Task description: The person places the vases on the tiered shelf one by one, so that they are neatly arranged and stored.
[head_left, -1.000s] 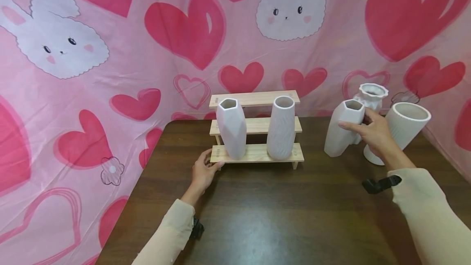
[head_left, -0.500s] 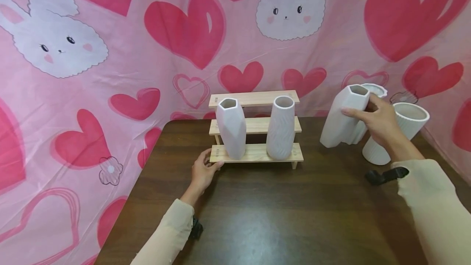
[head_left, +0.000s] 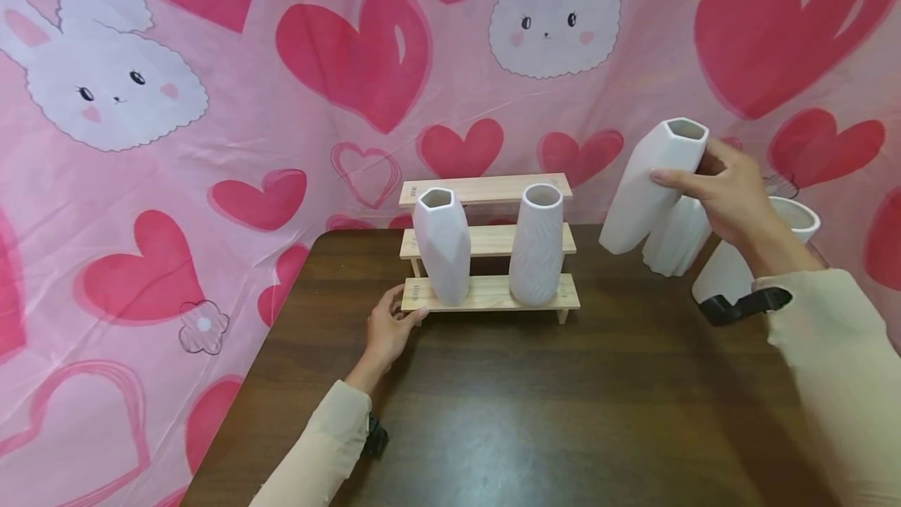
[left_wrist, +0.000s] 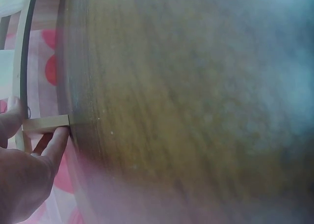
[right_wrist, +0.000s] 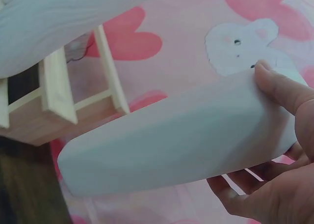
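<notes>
In the head view my right hand (head_left: 739, 198) holds a white faceted vase (head_left: 644, 198) near its top, tilted and raised off the table. The right wrist view shows the thumb on one side of this vase (right_wrist: 171, 135) and fingers on the other. At the lower left corner of a three-tier wooden stand (head_left: 490, 293), my left hand (head_left: 387, 331) grips the board's end. In the left wrist view its fingers touch the stand's leg (left_wrist: 46, 124). A second faceted vase (head_left: 443, 249) and a wavy-textured vase (head_left: 537, 253) stand upright on the lowest tier.
Partly hidden behind the held vase and right hand is another white vase (head_left: 677, 241). A ribbed, wide-mouthed vase (head_left: 721, 276) stands to its right, partly covered by the forearm. Everything rests on a brown wooden table (head_left: 493, 397), with a pink heart-print cloth (head_left: 281, 124) behind.
The right hand has lifted the faceted vase up from the table, and it now hangs higher and slightly further left at its base. The left hand and the stand have stayed put.
</notes>
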Demonstrator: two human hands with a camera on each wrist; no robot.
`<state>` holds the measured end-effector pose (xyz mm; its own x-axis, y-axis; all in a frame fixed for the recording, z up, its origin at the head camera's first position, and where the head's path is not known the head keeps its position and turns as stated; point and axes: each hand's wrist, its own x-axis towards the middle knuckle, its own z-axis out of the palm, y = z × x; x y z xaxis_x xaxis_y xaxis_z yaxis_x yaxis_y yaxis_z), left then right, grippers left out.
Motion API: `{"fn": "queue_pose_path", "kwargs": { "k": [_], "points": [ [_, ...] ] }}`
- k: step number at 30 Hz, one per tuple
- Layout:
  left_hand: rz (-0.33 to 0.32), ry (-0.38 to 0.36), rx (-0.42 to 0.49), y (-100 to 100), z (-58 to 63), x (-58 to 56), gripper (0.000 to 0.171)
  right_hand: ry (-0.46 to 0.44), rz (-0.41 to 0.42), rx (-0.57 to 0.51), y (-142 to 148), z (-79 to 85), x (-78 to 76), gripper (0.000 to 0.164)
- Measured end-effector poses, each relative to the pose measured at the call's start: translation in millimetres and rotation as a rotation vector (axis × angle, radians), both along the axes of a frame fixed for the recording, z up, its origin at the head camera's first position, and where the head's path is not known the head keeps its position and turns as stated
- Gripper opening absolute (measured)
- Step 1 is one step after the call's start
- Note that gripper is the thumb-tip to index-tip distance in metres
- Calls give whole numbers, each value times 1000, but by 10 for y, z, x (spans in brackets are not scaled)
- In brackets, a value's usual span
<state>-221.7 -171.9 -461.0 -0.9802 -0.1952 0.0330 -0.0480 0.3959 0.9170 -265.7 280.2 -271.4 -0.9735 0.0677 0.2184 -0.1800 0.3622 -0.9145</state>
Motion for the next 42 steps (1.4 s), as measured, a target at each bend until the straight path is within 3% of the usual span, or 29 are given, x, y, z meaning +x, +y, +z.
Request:
{"fn": "queue_pose_path", "kwargs": {
  "k": [10, 15, 24, 35, 42],
  "points": [
    [-7, -2, 1, -12, -13, -17, 61, -75, -9, -28, -175, 341, -76, 65],
    [-4, -1, -2, -16, -26, -26, 61, -56, 9, -128, -322, 446, -120, 67],
    [-2, 4, 0, -9, -22, -26, 60, -6, -15, -131, -610, 669, -171, 73],
    [-18, 1, 10, -12, -20, -19, 62, 126, 62, -190, -1091, 765, -248, 65],
    [-13, 10, 2, -8, -31, -31, 62, 106, 116, -166, -1330, 784, -234, 64]
  ]
}}
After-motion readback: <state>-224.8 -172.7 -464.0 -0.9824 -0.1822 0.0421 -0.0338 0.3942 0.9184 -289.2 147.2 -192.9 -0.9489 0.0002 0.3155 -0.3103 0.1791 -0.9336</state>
